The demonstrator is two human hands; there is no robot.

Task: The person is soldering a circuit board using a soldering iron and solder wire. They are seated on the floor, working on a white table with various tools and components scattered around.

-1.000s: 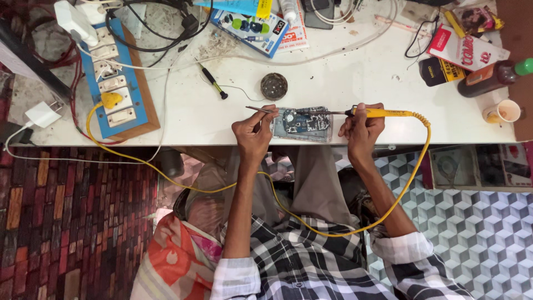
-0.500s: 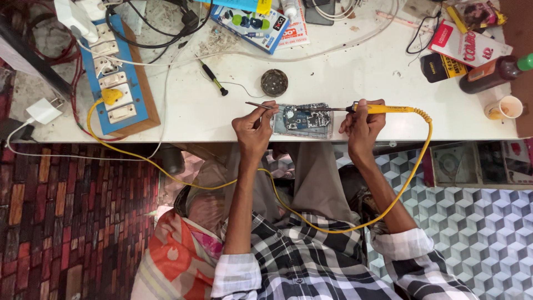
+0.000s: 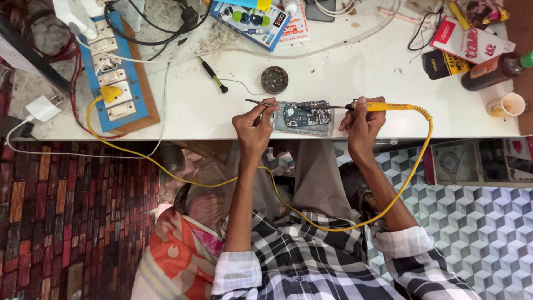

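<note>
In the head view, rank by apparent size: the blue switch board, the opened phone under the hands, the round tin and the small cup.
1. Blue switch board
2. Opened phone
3. Round tin and small cup: look alike, unranked.

Blue power strip at table's left, round tin and screwdriver mid-table, brown bottle and cup far right.

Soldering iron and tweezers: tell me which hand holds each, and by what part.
Right hand grips the soldering iron by its yellow handle; left hand pinches the tweezers near their middle.

Black-and-white checked shirt, sleeves rolled up; grey trousers.
</note>
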